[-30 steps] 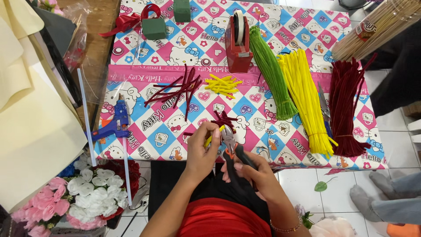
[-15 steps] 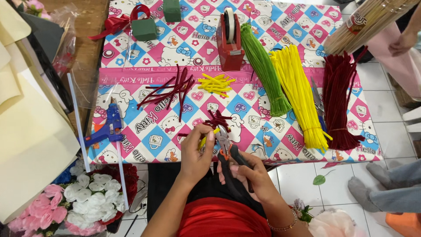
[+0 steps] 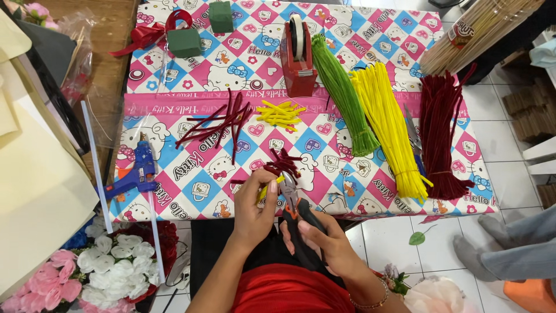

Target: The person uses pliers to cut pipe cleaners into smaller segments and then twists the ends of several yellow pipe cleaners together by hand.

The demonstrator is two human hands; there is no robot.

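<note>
Low table [image 3: 191, 191] wrapped in glossy checked cartoon-print paper, pink, blue and white, over a white tiled floor. At far left, cream sheets of paper [image 3: 35, 185] and soft artificial flowers [image 3: 87, 272] in pink and white. On the table's left edge, a blue glue gun [image 3: 136, 171] beside a long clear glue stick [image 3: 95, 156]. Farther back, two dark green foam blocks [image 3: 185, 42] and a red ribbon [image 3: 147, 33]. Toward the middle, loose maroon pipe-cleaner lengths [image 3: 223, 119], then short yellow cut pieces [image 3: 280, 113] in front of a red tape dispenser [image 3: 296, 55].

At the near edge, left hand [image 3: 255, 208], thumb and forefinger pinched on a short yellow pipe cleaner [image 3: 267, 188]. Likely featherweight, fuzzy outside, thin wire inside: bendable, easily kinked, best gripped close to the cut point. Just right, right hand [image 3: 321, 243] wrapped tight round the black handles of wire cutters [image 3: 291, 197], blades at the yellow piece, a small maroon pile [image 3: 284, 162] just behind.

Further right, long bundles: green [image 3: 344, 95], yellow [image 3: 389, 130], maroon [image 3: 443, 133]. At top right, pale thin sticks [image 3: 475, 32].
</note>
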